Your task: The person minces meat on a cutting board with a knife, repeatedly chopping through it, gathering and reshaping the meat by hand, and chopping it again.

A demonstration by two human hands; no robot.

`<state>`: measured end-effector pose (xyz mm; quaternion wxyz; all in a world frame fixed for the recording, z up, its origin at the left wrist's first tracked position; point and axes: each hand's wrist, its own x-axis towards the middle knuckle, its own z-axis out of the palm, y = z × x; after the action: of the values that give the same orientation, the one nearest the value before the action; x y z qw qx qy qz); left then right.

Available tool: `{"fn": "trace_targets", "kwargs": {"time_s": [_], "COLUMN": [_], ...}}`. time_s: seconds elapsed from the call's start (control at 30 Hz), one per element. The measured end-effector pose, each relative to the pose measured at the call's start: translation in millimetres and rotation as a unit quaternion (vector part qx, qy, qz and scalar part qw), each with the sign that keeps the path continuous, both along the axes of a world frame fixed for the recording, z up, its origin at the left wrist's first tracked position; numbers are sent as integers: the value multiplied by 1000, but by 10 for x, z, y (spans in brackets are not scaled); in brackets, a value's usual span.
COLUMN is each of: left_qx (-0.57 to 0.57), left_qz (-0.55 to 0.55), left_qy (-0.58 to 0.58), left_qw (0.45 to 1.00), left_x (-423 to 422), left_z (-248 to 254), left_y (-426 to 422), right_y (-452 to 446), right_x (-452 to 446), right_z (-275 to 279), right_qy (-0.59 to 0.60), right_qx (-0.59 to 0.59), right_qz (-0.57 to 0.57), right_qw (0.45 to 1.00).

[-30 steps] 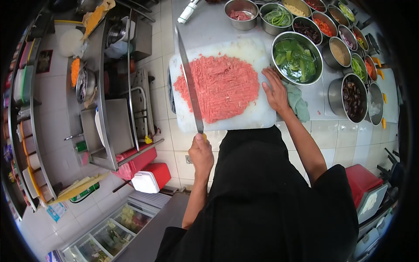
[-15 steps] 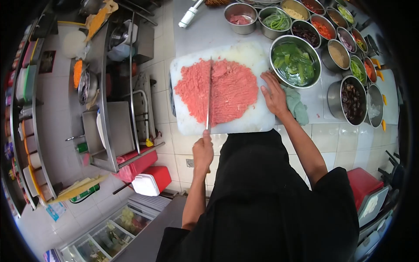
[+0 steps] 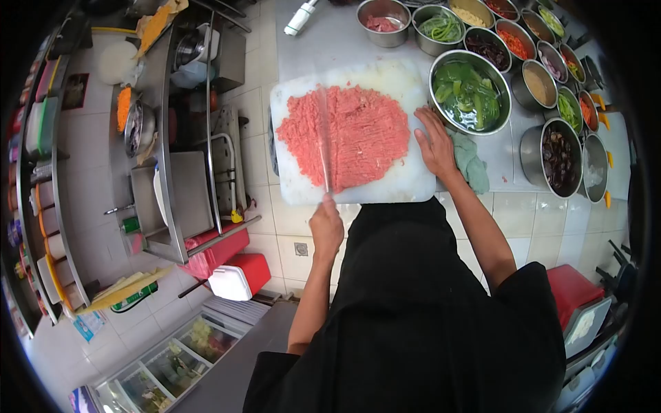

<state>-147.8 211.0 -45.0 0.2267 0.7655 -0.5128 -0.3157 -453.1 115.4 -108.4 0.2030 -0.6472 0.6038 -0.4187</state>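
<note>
My left hand (image 3: 326, 224) is closed around the handle of a knife (image 3: 324, 141). The blade, smeared by motion, lies across the left part of a flat spread of pink minced meat (image 3: 372, 138). Ridged chop marks run over the meat right of the blade. Under it is a white cutting board (image 3: 414, 184) near the counter's front edge. My right hand (image 3: 435, 146) rests with fingers stretched out at the board's right edge, holding nothing. Just above that hand stands a metal bowl (image 3: 508, 103) of green vegetable pieces in liquid; a green cloth (image 3: 469, 164) lies beside the wrist.
Several metal bowls of cut ingredients fill the counter's right side, including one with dark pieces (image 3: 529, 157). A white-handled tool (image 3: 300, 19) lies at the back left. Further left stand a metal sink (image 3: 189, 186), shelving and a red-and-white cooler (image 3: 237, 277).
The knife blade has tilted, its far end shifting left over the meat, and my left hand has moved slightly up the picture. My right hand keeps its place at the board's edge.
</note>
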Motion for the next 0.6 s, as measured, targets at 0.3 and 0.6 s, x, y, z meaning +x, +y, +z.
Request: {"fn": "trace_targets", "kwargs": {"time_s": [0.3, 0.6], "left_qx": [11, -52], "left_qz": [-12, 57], "left_qy": [-9, 40], "left_qw": [1000, 996], "left_x": [20, -51], "left_z": [100, 184], "left_y": [-69, -38], "right_y": [-47, -5], "right_x": [7, -4], "right_z": [-4, 14], "right_qy": [2, 6], "right_qx": [-17, -2], "right_qz": [2, -1], "right_qw": [1000, 1000]}}
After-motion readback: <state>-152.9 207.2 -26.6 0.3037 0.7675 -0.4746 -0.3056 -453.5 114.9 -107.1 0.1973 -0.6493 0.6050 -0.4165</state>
